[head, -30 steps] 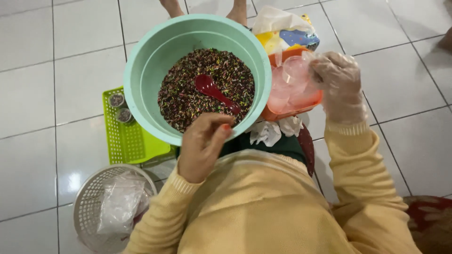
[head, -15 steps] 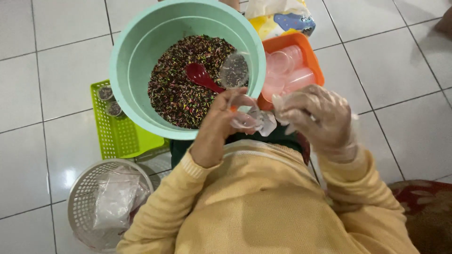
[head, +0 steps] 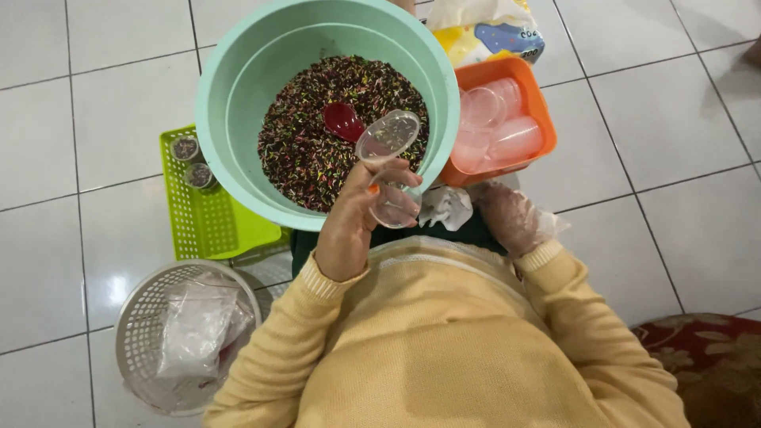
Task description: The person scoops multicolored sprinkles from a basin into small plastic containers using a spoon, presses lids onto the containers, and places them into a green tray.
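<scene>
My left hand (head: 357,218) holds a small clear plastic cup with a hinged lid (head: 388,170) at the near rim of a large mint-green basin (head: 230,87). The basin holds dark multicoloured sprinkles (head: 309,135) and a red spoon (head: 342,120) lying in them. My right hand (head: 511,218), in a thin clear plastic glove, rests low near my lap beside a crumpled white tissue (head: 445,208); I cannot see anything in it. An orange tray (head: 543,119) with several empty clear cups (head: 495,123) stands right of the basin.
A lime-green perforated tray (head: 210,226) left of the basin carries two small filled cups (head: 192,162). A white round basket (head: 147,329) with a clear plastic bag stands at lower left. A colourful packet (head: 487,36) lies behind the orange tray. White floor tiles all around.
My right hand went from the orange tray to my left hand, passed over a clear cup, then dropped to my lap. My left hand now holds the cup up at the basin rim.
</scene>
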